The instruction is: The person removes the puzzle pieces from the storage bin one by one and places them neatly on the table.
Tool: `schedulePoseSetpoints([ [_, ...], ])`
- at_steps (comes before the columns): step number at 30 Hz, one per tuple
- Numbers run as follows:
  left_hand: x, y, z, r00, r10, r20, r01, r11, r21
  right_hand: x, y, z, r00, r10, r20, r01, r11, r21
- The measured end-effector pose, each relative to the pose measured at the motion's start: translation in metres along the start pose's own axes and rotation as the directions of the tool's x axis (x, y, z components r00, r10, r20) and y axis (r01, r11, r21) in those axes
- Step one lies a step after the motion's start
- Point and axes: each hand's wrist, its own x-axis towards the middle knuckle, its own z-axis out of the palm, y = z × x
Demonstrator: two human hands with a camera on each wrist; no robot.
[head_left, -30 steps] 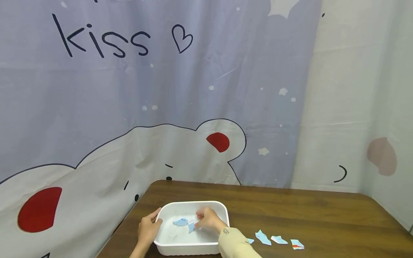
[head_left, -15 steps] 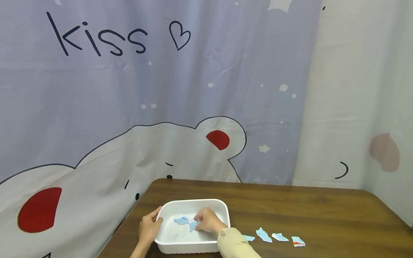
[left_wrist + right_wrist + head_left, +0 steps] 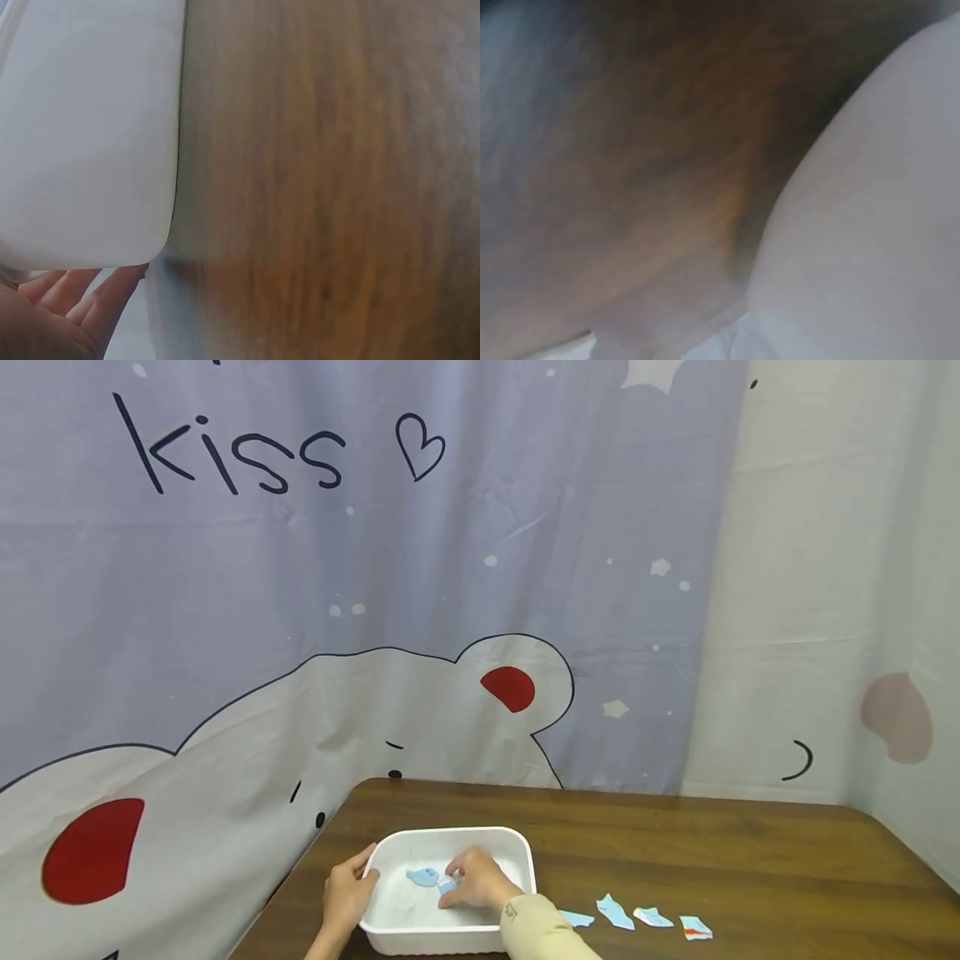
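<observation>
A white plastic tub [image 3: 435, 929] stands on the wooden table. My left hand [image 3: 347, 893] grips its left end, thumb at the rim and fingers along the outside; in the left wrist view those fingers [image 3: 105, 300] lie against the tub's wall. Inside the tub, my right hand [image 3: 478, 882] holds a torn light-blue piece of paper [image 3: 447, 884] between thumb and fingers, low over the tub's floor. Just left of it lies a second blue paper piece [image 3: 423, 877], its edge close to the held one. The right wrist view is blurred and shows no paper.
Right of the tub, several torn paper pieces lie in a row on the table: a blue one [image 3: 577, 918] beside the sleeve, another blue one [image 3: 616, 912], a white-and-blue one [image 3: 653, 917] and one with a red stripe [image 3: 696, 928]. A printed curtain [image 3: 600, 568] hangs behind the table.
My right hand has shifted slightly left, turning and adjusting the held paper piece beside the other one. The left hand has kept its grip on the tub.
</observation>
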Motion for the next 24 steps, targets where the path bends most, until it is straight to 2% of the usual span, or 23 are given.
schedulePoseSetpoints([
  [10, -0.0005, -0.0015, 0.0008, 1.000, 0.004, -0.005, -0.004, 1.000, 0.014, -0.0019, -0.0033, 0.0004, 0.999, 0.022, 0.031, -0.019, 0.995, -0.096],
  [16, -0.0006, -0.0017, 0.0011, 1.000, 0.003, -0.005, -0.003, 1.000, 0.006, -0.0036, -0.0038, -0.0006, 1.000, -0.012, 0.017, 0.014, 0.989, -0.147],
  [20, -0.0003, -0.0011, 0.0006, 1.000, 0.003, -0.005, -0.003, 1.000, 0.010, -0.0046, -0.0049, -0.0019, 1.000, -0.020, 0.013, 0.022, 0.992, -0.128],
  [24, -0.0002, -0.0007, 0.0000, 1.000, 0.004, -0.003, -0.004, 1.000, 0.013, -0.0046, -0.0041, -0.0030, 1.000, -0.010, 0.017, 0.011, 0.998, -0.065],
])
